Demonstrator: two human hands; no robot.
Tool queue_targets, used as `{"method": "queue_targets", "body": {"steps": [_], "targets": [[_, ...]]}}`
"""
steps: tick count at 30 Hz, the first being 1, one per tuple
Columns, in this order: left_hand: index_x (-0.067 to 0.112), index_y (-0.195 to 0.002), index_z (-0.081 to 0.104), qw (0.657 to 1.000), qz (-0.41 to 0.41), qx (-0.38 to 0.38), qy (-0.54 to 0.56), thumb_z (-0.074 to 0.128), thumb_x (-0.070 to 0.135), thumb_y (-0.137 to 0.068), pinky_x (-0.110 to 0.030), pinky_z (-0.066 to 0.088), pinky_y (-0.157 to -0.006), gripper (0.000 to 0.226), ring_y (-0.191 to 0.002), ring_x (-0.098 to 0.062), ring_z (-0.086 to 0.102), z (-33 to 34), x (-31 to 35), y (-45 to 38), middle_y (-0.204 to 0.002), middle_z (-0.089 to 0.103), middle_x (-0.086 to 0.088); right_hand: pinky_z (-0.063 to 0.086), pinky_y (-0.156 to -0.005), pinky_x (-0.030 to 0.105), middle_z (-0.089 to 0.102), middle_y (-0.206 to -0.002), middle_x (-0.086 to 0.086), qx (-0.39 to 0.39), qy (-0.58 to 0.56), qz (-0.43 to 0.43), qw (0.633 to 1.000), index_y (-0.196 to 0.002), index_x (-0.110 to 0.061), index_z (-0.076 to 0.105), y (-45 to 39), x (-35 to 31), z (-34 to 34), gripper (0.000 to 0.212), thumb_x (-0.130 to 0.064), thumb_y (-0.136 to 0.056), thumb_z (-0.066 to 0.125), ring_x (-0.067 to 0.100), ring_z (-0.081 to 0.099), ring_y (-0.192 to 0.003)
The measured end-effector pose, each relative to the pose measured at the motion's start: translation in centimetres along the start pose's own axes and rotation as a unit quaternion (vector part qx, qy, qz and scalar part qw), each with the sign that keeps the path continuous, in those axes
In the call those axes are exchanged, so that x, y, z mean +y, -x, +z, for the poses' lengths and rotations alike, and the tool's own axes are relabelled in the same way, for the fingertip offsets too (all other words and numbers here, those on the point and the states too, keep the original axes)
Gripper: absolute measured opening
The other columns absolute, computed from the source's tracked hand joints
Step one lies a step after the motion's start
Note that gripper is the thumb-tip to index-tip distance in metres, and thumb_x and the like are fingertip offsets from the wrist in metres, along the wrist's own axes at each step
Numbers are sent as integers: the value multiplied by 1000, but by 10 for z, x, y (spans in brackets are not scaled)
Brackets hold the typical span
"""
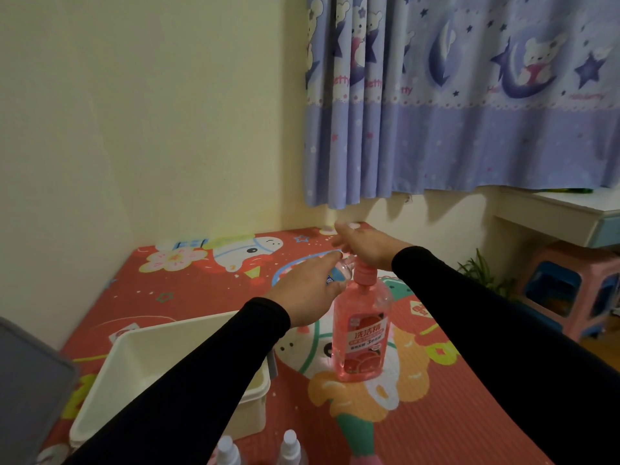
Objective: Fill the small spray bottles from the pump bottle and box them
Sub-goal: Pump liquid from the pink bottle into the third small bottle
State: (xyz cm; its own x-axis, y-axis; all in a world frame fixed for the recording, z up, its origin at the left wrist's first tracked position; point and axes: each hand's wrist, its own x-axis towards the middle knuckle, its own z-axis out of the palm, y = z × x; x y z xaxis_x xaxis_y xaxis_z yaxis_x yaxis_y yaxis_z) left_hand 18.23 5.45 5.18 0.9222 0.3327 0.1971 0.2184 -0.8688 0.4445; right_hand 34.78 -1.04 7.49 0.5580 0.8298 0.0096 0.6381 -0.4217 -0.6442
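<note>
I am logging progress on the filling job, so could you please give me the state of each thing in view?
pump bottle: upright on the mat, mostly full of pink liquid.
right hand: resting on the pump head.
left hand: holding a small clear bottle at the spout.
small clear bottle: uncapped, fill level unclear.
white bin: open; no bottles visible in it.
capped spray bottles: upright, near edge.

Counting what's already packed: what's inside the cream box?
The visible part of the cream box shows only bare walls. The left sleeve covers its near right part, so that cannot be seen.
</note>
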Motion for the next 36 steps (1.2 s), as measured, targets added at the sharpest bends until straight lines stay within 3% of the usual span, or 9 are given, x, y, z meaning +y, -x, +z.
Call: {"method": "queue_targets", "body": {"steps": [3, 8, 13, 18, 23, 28, 32, 34, 36], "targets": [[23, -146, 30, 1000, 6, -8, -4, 45, 35, -101, -29, 37, -95, 50, -125, -22, 46, -6, 3, 1, -144, 44, -5, 34, -112, 42, 56, -135, 0, -1, 26, -4, 1000, -122, -24, 62, 2, -5, -5, 68, -65, -94, 15, 19, 51, -124], [25, -150, 25, 1000, 23, 10, -10, 44, 36, -101, -26, 32, -95, 54, -129, -22, 42, -14, 6, 1, -146, 41, -4, 34, -111, 46, 54, -139, 6, 25, 57, 20, 998, -132, -27, 56, 5, -13, -15, 98, -86, -71, 6, 25, 48, -128], [26, -148, 27, 1000, 10, 5, -1, 45, 37, -100, -28, 35, -95, 52, -129, -22, 44, -2, 0, 1, -147, 40, -4, 33, -113, 43, 55, -137, 5, 3, 17, -3, 1000, -125, -21, 61, 1, -5, -3, 68, -63, -96, 16, 22, 50, -125], [25, -150, 23, 1000, 4, -4, -9, 43, 37, -101, -27, 32, -97, 54, -131, -21, 41, -5, 3, 2, -149, 38, -5, 33, -113, 43, 54, -139, 6, -2, 16, 6, 1000, -125, -22, 61, 0, -4, -5, 69, -65, -94, 16, 21, 49, -127], [25, -151, 23, 1000, 18, 12, -4, 44, 37, -101, -29, 32, -101, 55, -133, -22, 39, -13, 7, 0, -150, 38, -5, 34, -111, 47, 54, -138, 5, 21, 34, 26, 999, -132, -28, 56, 3, -13, -15, 95, -85, -74, 7, 24, 49, -127], [25, -149, 26, 1000, 7, 9, 11, 45, 36, -101, -23, 33, -91, 53, -129, -20, 43, -1, 3, 2, -148, 40, -3, 34, -111, 39, 57, -133, 6, 3, -21, 5, 1000, -124, -20, 62, 4, -4, -2, 66, -61, -97, 18, 18, 51, -117], [27, -150, 25, 1000, 1, -1, 0, 44, 38, -101, -23, 35, -89, 54, -127, -20, 45, -2, 2, 1, -148, 39, -2, 32, -111, 35, 54, -136, 3, -11, -7, 11, 1000, -128, -20, 59, 5, -5, -3, 66, -60, -97, 18, 19, 49, -126], [27, -149, 26, 1000, 2, -6, -1, 44, 38, -101, -24, 33, -91, 53, -127, -21, 44, -6, 3, 0, -147, 40, -4, 32, -113, 40, 54, -138, 5, -4, 23, 12, 1000, -129, -22, 58, 3, -8, -8, 74, -69, -92, 14, 21, 48, -128], [27, -150, 24, 1000, 7, 1, -4, 44, 37, -101, -23, 30, -92, 54, -130, -21, 42, -12, 5, 0, -148, 39, -4, 33, -112, 45, 54, -139, 7, 13, 53, 24, 998, -133, -25, 55, 3, -13, -13, 98, -85, -72, 7, 24, 48, -129]]}}
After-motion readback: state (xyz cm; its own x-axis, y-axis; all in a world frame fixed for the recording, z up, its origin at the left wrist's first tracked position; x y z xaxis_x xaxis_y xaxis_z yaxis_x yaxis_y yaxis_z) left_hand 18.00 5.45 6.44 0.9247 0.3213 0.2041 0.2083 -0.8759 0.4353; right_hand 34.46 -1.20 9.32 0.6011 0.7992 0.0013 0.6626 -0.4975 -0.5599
